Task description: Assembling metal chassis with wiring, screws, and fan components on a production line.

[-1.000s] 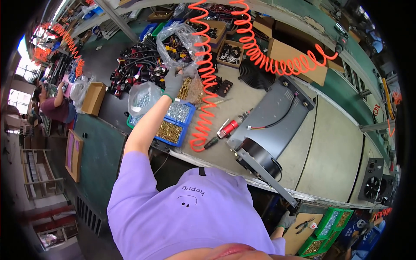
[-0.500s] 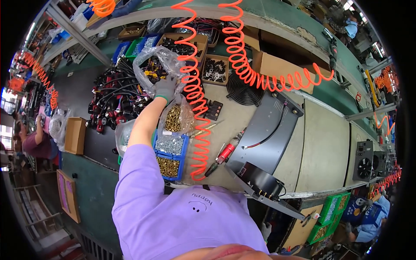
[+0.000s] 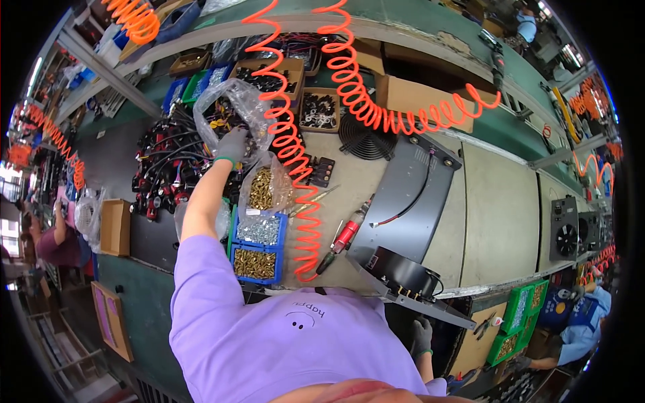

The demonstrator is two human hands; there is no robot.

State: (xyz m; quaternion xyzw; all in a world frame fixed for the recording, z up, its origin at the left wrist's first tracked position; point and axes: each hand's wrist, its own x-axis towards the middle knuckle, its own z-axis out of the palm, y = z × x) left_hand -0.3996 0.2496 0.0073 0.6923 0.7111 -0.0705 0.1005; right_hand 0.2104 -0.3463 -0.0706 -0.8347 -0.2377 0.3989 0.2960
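My left hand (image 3: 233, 145), in a grey glove, reaches into the mouth of a clear plastic bag (image 3: 207, 115) of small parts with coloured wires. Its fingertips are hidden among the parts. Low at the right, my gloved right hand (image 3: 422, 334) is beside the lower edge of a grey sheet-metal panel (image 3: 406, 208); its finger pose is too small to make out. A black round fan motor (image 3: 402, 274) is mounted at that panel's near end. Below my left hand are an open bag of brass fittings (image 3: 262, 188) and blue bins (image 3: 255, 263) of screws and brass pieces.
A red power screwdriver (image 3: 347, 235) lies beside the panel, near a coiled orange air hose (image 3: 308, 235). Black-and-red parts with cables (image 3: 161, 168) are heaped at left. A round black grille (image 3: 366, 136) and cardboard boxes (image 3: 319, 109) stand farther back. Co-workers sit at both sides.
My left hand has drawn slightly back and toward me at the bag. My right hand has come further into view beside the panel. The whole view has shifted a little.
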